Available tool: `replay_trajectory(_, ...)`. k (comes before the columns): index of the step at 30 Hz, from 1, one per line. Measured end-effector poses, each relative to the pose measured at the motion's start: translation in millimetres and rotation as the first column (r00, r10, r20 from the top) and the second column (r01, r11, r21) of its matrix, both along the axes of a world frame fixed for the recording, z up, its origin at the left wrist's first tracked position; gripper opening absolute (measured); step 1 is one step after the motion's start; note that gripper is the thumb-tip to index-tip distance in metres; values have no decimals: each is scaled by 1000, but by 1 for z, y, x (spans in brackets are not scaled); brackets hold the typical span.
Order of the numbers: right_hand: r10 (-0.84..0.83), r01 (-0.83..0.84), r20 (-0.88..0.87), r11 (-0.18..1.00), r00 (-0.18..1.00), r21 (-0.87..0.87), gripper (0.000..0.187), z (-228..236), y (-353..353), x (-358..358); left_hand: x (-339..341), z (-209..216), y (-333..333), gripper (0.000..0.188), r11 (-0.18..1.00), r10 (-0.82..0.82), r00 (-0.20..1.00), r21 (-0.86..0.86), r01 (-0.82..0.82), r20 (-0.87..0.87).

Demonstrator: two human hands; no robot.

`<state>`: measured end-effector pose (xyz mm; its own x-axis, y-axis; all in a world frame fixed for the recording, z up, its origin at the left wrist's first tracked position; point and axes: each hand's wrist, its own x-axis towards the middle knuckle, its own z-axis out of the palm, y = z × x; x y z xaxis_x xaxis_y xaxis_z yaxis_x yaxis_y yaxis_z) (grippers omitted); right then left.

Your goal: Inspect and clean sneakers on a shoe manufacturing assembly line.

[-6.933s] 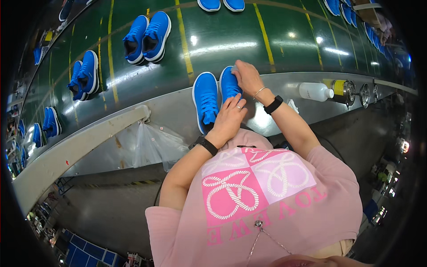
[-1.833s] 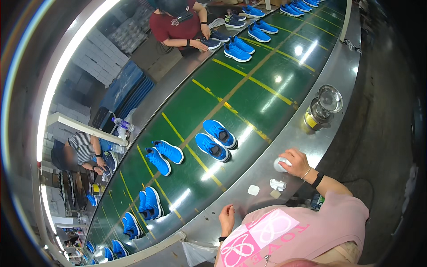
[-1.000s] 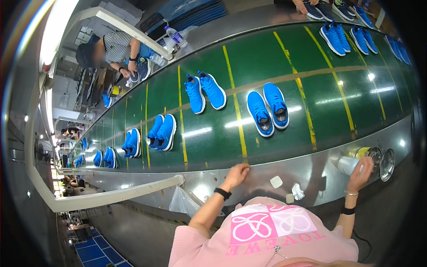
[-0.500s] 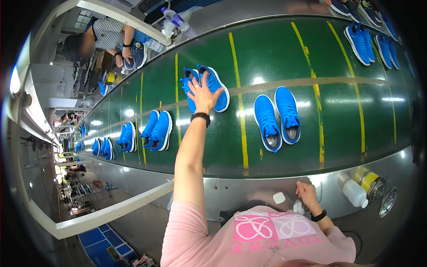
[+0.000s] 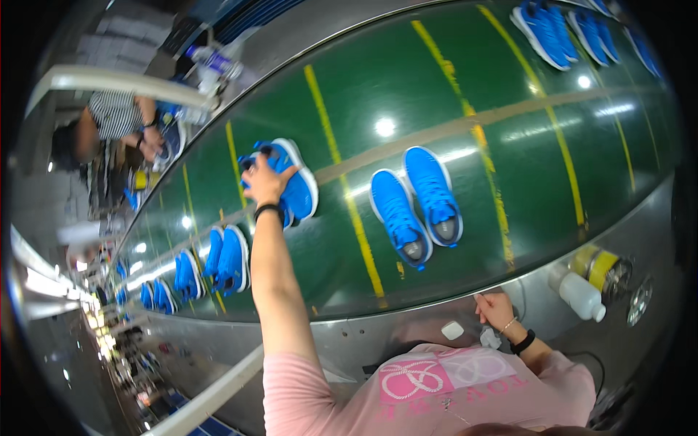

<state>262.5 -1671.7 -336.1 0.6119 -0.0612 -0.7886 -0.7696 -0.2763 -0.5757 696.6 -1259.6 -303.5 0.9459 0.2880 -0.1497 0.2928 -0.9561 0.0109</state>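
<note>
My left hand [image 5: 265,183] reaches across the green conveyor belt, its thumb out to the side and its fingers bent into the openings of a pair of blue sneakers [image 5: 299,190] with white soles. Part of the pair is hidden under the hand. To the right, another pair of blue sneakers [image 5: 411,203] lies side by side, heels toward me. My right hand [image 5: 497,311] rests by the near metal edge, its fingers curled with nothing visible in them. Crumpled white tissue [image 5: 490,337] and a small white case [image 5: 452,330] lie beside it.
More blue sneakers [image 5: 231,259] stand along the belt [image 5: 465,269] to the left, others [image 5: 544,36] at the far right. A white bottle [image 5: 582,296] and a yellow-labelled can [image 5: 598,266] are at right. Across the belt a person [image 5: 116,116] handles a dark shoe.
My view has turned, so the belt is more slanted. The spread fingers of my left hand have bent down onto the sneakers. My right hand remains by the metal edge.
</note>
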Motion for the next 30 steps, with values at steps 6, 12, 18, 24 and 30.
replay_trajectory(6, 48, -46, 21, 994, 999, -100, 43, 8, -7, 2, -70, -3, -7, 78, 994, -64, 983, 104, 46, 170)
replay_trajectory(12, 124, -111, 94, 985, 988, -135, 44, 9, -16, -3, -143, 38, 5, 65, 963, -249, 951, -56, 263, 183)
replay_trajectory(18, 83, -75, 94, 993, 992, -86, 45, 8, -22, -6, -248, 93, -21, 61, 785, -594, 796, -134, 605, 114)
replay_trajectory(24, 103, -79, 166, 987, 981, -142, 46, 1, -26, -12, -352, 110, -50, 43, 445, -894, 424, -181, 877, -146)
replay_trajectory(30, 79, -54, 242, 993, 967, -109, 42, -10, -25, -20, -446, 91, -52, 31, 104, -965, 13, -341, 934, -261)
